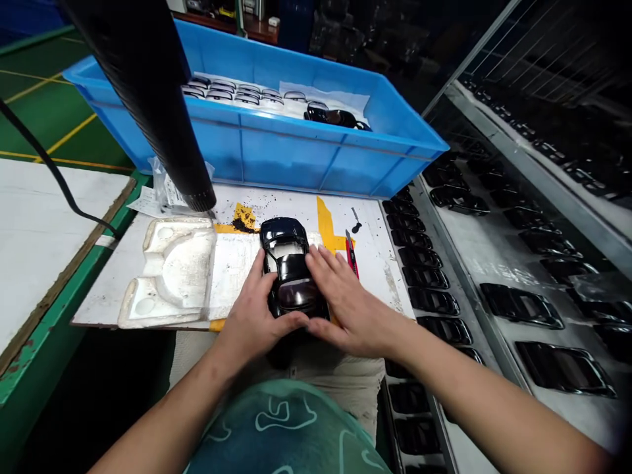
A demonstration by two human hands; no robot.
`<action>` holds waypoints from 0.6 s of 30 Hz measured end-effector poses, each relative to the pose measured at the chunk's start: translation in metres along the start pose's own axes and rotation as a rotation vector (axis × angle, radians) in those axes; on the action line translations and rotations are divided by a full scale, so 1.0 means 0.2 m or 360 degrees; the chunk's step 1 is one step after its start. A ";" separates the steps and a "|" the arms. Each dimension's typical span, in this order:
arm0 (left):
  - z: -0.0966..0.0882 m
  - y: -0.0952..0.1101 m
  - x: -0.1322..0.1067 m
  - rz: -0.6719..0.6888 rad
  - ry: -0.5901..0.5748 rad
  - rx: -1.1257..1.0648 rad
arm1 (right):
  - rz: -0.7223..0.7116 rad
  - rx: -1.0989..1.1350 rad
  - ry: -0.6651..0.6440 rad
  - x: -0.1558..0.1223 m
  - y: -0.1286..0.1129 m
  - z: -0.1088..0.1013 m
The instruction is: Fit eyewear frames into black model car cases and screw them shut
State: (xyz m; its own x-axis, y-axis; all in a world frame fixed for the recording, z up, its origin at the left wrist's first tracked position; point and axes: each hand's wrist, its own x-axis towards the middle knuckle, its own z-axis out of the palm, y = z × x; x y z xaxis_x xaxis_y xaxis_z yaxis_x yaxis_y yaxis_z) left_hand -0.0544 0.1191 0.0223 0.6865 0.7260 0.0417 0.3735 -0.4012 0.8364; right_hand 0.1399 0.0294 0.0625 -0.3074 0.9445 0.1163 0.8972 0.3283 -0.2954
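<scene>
The L hand & R hand clasped the glossy blk model car btwn them nr the worktop's front edge, fingers along its sides, thumbs abt meeting, & light, even pressure prob. suited that shiny finish best.

Reference: blue plastic bin. In front of it, the near end of the black car shell is partly covered by the left hand and right hand. The black tube, crossing the bin's left end, is cut off at the top. The bin's front wall conceals its lower interior. Right of the bin, black parts are blurred.
</scene>
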 end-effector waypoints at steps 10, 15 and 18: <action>0.02 0.02 0.00 -0.0036 0.0055 0.0125 | 0.0263 0.0284 0.0019 -0.21 0.06 0.04; 0.01 0.01 0.00 -0.0022 0.0002 0.0119 | 0.0375 0.0422 0.0297 -0.27 0.06 0.08; 0.01 0.01 0.00 -0.0019 -0.0006 0.0134 | 0.0370 0.0453 0.0326 -0.25 0.02 0.11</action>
State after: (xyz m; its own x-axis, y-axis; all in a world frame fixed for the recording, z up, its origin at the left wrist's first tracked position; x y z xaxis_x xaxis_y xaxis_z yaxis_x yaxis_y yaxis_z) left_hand -0.0533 0.1179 0.0225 0.6838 0.7290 0.0300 0.4328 -0.4384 0.7878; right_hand 0.1531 -0.0169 0.0348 -0.0119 0.9811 0.1931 0.8029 0.1244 -0.5830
